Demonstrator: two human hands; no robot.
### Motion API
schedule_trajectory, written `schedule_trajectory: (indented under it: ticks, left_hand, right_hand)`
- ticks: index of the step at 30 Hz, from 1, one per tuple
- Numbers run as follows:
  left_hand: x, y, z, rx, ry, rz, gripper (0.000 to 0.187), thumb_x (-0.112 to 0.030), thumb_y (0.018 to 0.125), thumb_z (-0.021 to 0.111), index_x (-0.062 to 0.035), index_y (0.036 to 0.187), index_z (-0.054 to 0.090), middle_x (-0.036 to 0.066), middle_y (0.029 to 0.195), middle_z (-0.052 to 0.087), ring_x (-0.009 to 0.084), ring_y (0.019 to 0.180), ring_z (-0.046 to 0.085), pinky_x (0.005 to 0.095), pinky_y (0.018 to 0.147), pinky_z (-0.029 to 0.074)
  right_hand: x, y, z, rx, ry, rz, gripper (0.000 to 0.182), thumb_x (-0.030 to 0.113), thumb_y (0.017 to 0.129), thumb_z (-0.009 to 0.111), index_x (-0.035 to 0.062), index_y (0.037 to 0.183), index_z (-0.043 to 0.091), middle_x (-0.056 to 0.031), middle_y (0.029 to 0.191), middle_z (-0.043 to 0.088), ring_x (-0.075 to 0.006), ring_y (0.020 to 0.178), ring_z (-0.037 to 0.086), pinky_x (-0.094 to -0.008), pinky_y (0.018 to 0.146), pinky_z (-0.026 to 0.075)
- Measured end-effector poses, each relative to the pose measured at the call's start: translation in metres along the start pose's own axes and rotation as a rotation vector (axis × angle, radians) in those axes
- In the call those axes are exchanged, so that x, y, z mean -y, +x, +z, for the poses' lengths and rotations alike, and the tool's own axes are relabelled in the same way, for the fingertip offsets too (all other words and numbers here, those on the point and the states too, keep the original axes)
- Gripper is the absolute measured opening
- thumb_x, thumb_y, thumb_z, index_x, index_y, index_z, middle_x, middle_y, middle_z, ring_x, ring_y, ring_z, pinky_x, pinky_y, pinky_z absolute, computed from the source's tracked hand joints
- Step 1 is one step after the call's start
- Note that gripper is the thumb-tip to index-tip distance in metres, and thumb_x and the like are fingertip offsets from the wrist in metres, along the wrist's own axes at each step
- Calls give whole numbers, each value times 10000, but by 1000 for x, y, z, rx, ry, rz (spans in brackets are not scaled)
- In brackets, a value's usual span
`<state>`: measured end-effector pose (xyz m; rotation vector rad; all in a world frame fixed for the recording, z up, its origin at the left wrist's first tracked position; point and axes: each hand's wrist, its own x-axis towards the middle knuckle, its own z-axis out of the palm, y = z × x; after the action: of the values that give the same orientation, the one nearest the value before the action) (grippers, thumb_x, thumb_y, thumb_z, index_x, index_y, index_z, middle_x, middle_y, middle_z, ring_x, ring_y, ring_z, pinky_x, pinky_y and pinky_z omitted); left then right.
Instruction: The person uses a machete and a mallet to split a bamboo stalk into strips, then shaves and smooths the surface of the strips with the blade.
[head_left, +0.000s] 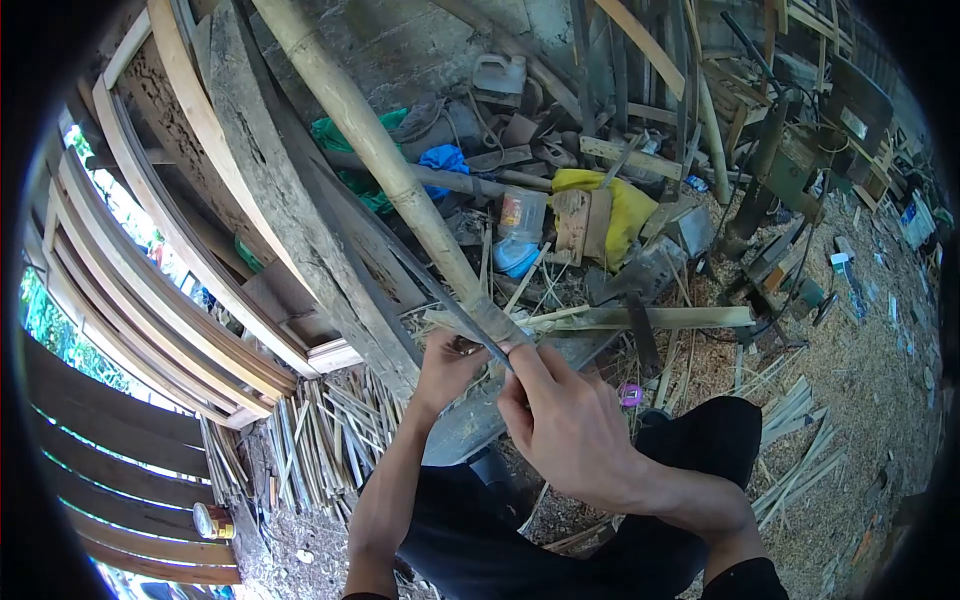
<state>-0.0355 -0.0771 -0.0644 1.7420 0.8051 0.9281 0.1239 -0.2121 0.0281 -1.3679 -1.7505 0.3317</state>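
A thick bamboo pole (pixel 400 185) slants down from the upper left, its lower end close to my hands. Beside it runs a long, narrow dark strip like a blade (pixel 462 318), which reaches the fingertips of my right hand (pixel 580 430). That hand is closed, its fingers bent around the strip's lower end. My left hand (pixel 448 372) is just left of the strip, fingers curled and pinched; what they hold is hidden. Behind both hands lies a pale split bamboo piece (pixel 650 318). Under them is a worn grey board (pixel 465 425).
Split bamboo strips (pixel 325 440) lie piled at left, with more strips (pixel 800 430) at right on shavings. A weathered beam (pixel 285 190) and wooden frames (pixel 170 290) lean at left. A yellow sack (pixel 632 215), plastic jar (pixel 522 213) and pink tape measure (pixel 631 396) are ahead.
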Motion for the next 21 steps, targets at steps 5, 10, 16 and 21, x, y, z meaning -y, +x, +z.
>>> schedule_trajectory:
  ticks: [5,10,16,21]
  left_hand:
    - [13,-1,-5,20,-67,25,217,31,791,708,0,1003,676,33,955,687,81,872,608,253,775,499]
    - [7,-2,-4,31,-72,37,239,39,788,708,0,1021,666,45,983,682,100,901,617,273,817,507]
    - [8,-2,-6,44,-83,33,243,31,783,716,4,1018,662,51,985,683,111,909,623,279,838,508]
    - [8,-1,-6,41,-30,-6,257,19,780,724,0,1028,655,52,983,684,112,911,626,282,841,507]
  right_hand:
    - [1,0,0,2,17,7,190,97,853,587,13,956,451,-162,785,533,-364,634,622,-455,502,490]
    - [-2,0,2,38,86,36,187,86,850,585,11,954,448,-173,793,548,-395,615,612,-478,510,482]
    - [-1,0,5,-7,79,-12,204,84,856,576,0,1001,459,-184,799,554,-399,609,614,-464,502,491]
    - [0,0,6,7,1,23,253,88,856,578,-17,1057,467,-185,800,557,-385,589,618,-455,483,492]
